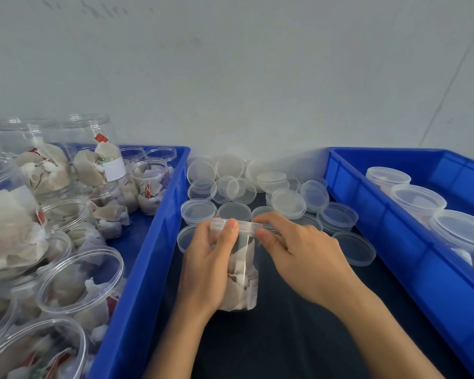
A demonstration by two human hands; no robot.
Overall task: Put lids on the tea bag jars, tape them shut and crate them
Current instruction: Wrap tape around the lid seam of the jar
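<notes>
The left hand (208, 266) is wrapped round a clear jar (242, 280) of tea bags, fingers curled about its side and the thumb up against the rim. The right hand (298, 255) comes in from the other side, thumb and fingertips pinching the edge of a clear lid (244, 225) that sits on the jar's mouth. Whether the lid is fully seated I cannot tell. The jar stands upright on the dark tabletop (285, 337), in the gap between two blue crates.

Just beyond the hands, loose lids (288, 203) lie scattered and partly stacked across the tabletop, back to the pale wall (230, 64). Some lie flat, others lean on their neighbours.

The left crate (148, 258) is packed with open jars (80, 277) holding tea bags, paper tags showing red and white through the plastic. Several stand upright at the back; those nearer tilt or lie on their sides with their mouths toward us.

The right crate (389, 228) holds a row of lidded jars (417, 199) along its inner wall, three plainly showing, standing close together. No tape on them is clear enough to make out from here
</notes>
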